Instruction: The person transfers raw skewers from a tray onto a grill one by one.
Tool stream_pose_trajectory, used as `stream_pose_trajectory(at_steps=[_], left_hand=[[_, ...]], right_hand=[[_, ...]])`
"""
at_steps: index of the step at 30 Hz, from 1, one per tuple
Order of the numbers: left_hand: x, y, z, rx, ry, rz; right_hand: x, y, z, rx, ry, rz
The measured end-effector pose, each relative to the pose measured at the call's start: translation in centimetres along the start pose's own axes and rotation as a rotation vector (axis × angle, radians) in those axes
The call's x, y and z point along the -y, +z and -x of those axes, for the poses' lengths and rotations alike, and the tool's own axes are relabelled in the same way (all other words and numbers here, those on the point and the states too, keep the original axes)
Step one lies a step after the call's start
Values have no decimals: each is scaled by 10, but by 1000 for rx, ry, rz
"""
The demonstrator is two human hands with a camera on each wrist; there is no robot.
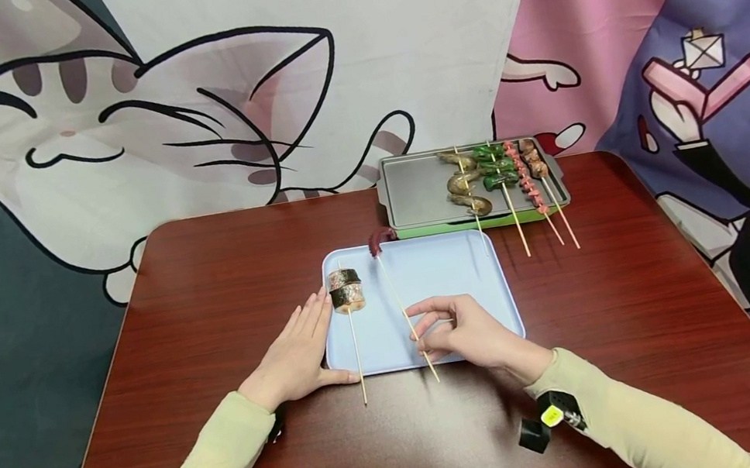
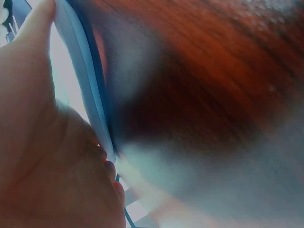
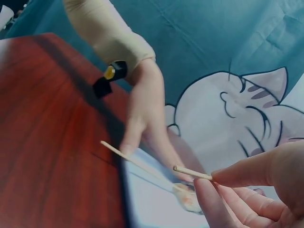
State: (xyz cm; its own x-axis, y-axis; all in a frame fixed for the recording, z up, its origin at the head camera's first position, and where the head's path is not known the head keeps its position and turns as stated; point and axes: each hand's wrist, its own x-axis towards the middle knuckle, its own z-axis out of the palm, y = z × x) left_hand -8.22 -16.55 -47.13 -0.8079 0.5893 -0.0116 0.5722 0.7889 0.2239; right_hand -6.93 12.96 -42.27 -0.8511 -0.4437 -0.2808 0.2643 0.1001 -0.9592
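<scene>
In the head view a light blue tray (image 1: 453, 275) lies on the table. My left hand (image 1: 298, 349), its fingers straight, rests along the tray's left edge with the thumb at the front corner; its rim (image 2: 88, 61) shows beside that palm in the left wrist view. My right hand (image 1: 457, 329) pinches a skewer (image 1: 394, 290) with a dark red, curled piece (image 1: 381, 239) on its far end, over the tray. The blunt stick end (image 3: 187, 172) pokes out between thumb and finger in the right wrist view. On the tray's left side lies a skewer of two thick, dark-skinned chunks (image 1: 346, 292).
Behind the tray stands a grey-topped, green-sided grill plate (image 1: 415, 194). It bears skewers of brownish curled pieces (image 1: 463, 184), green peppers (image 1: 496, 168), pink pieces (image 1: 524, 176) and brown chunks (image 1: 533, 158), sticks jutting forward. A cartoon-printed cloth (image 1: 434, 31) hangs behind the brown table (image 1: 213, 285).
</scene>
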Motion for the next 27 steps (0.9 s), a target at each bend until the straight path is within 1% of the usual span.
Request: stream_pose_trajectory(at_steps=[3,8,12,16,22,27], left_hand=[[2,3,0,8,-1,2],[6,9,-1,17,0,-10],[3,5,0,14,1,-11],[-1,-1,0,9,-2,-10],[-2,-4,0,27,-5,-22],[-2,-2,0,28,-6,-17]], right_hand=[[10,-7,1,-29,-45,40],[28,-21,-2,-90,-95,68],[40,-35,-6,-154,-137,103],[48,-52,-13,-219,-158,139],[54,-74,-30,-264,-142,187],[54,-86,-44,-289,-93,209]])
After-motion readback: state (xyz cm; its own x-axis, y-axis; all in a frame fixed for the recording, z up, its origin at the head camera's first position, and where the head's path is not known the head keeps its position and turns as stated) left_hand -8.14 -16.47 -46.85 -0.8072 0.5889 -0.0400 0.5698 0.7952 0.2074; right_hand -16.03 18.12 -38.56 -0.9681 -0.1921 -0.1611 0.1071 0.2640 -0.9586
